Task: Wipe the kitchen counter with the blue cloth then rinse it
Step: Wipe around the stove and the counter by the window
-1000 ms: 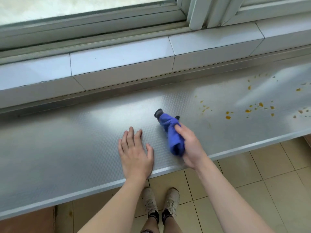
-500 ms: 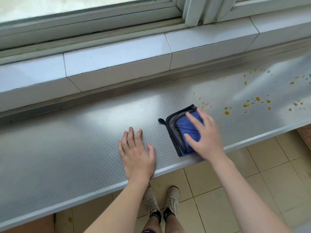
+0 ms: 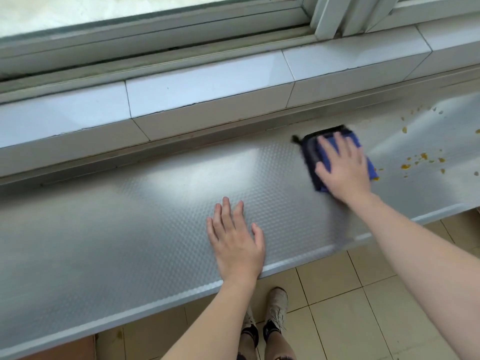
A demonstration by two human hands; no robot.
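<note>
A folded blue cloth [image 3: 310, 152] with a dark border lies flat on the dimpled steel counter [image 3: 155, 203], right of centre. My right hand [image 3: 342, 167] presses down on it, palm flat with the fingers spread, and covers most of it. Orange-yellow crumbs and spots [image 3: 420, 159] dot the counter just right of the cloth, and one touches its right edge. My left hand [image 3: 235, 242] rests flat on the counter near the front edge, fingers apart, holding nothing.
A white tiled sill [image 3: 207, 87] and a window frame [image 3: 327, 16] run along the back of the counter. Below the counter's front edge are beige floor tiles [image 3: 337, 307] and my shoes [image 3: 276, 305].
My right hand laid the bunched cloth flat, then slid it right and toward the back, up to the crumbs. My left hand stayed in place.
</note>
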